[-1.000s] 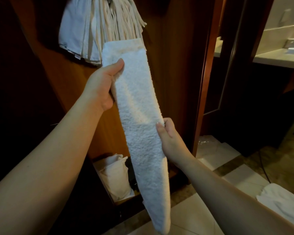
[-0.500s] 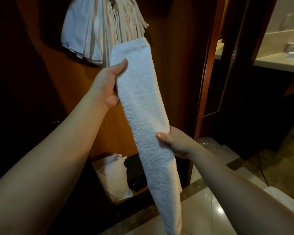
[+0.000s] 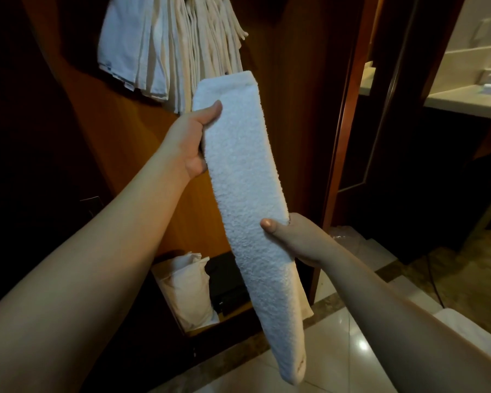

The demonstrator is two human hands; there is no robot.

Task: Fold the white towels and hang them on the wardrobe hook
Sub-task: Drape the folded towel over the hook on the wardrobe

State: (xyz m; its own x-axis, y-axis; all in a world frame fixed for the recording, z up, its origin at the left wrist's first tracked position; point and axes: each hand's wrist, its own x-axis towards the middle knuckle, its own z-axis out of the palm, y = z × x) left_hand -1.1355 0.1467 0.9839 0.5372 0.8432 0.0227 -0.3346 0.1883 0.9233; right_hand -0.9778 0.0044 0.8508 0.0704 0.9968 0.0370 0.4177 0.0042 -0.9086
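Both forearms bare, reaching forward and up from lower corners of view. Left hand [image 3: 192, 143] raised higher, thumb laid across front of folded white towel [image 3: 247, 199] near its top end, fingers hidden behind it. Right hand [image 3: 298, 239] lower, thumb pressed on towel's front around mid-length, fingers wrapped behind, out of sight. Hands well apart along the strip.

Dim warm light, glare on floor tiles [image 3: 360, 347], wide-angle edge distortion.
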